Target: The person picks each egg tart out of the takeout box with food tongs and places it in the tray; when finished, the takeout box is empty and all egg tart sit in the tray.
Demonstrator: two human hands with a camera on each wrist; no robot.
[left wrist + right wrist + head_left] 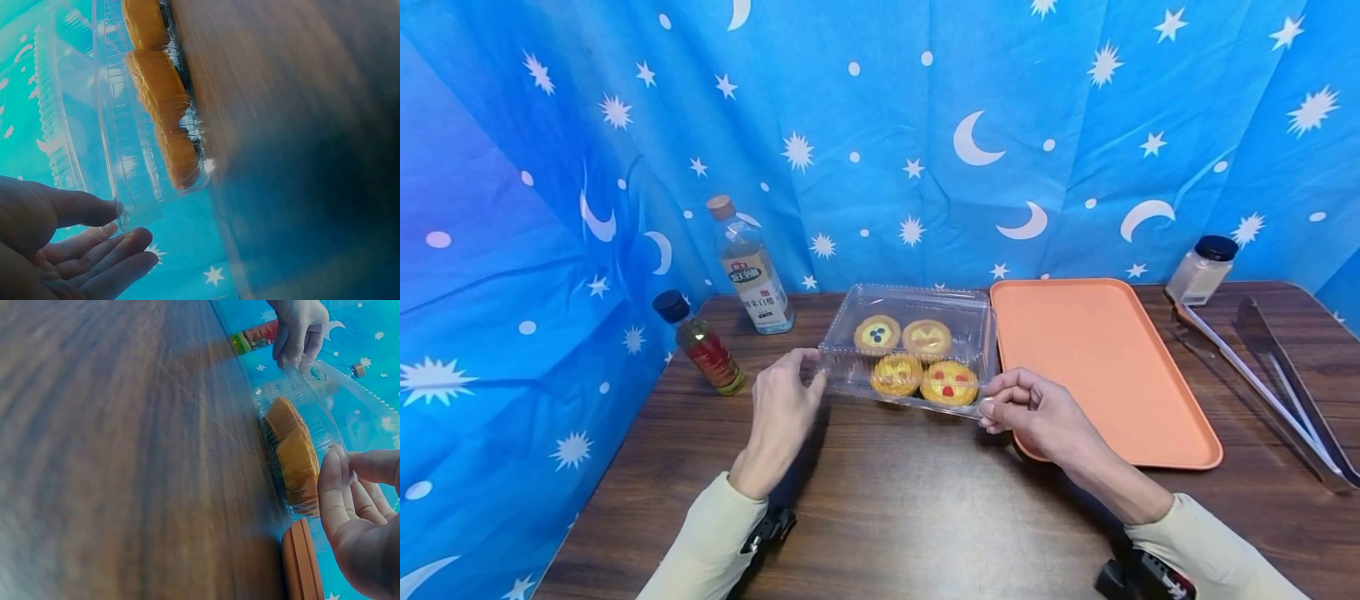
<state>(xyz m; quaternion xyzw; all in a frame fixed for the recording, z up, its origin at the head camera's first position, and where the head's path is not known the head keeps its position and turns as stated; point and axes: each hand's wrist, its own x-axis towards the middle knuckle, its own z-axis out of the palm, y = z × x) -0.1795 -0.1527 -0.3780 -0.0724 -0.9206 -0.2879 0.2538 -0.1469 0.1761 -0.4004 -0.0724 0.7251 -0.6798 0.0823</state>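
A clear plastic clamshell box [842, 329] holds several egg tarts, among them one with dark blue berries [877, 334] and one with red pieces [950, 382]. My left hand [781, 408] pinches the box's left front corner between thumb and fingers; the left wrist view shows the thumb [87, 208] on the clear rim. At the opposite front corner, my right hand [1033, 410] pinches the rim, with the thumb and fingertips meeting on the thin plastic in the right wrist view. Golden tart sides [297, 459] show through the box wall.
An orange tray [1090, 367] lies right beside the box. Metal tongs [1292, 400] and a black-capped jar [1202, 271] are farther right. On the left stand a vinegar bottle [751, 271] and a small dark-capped bottle [703, 346]. A blue star-patterned cloth [880, 192] hangs behind the wooden table [895, 508].
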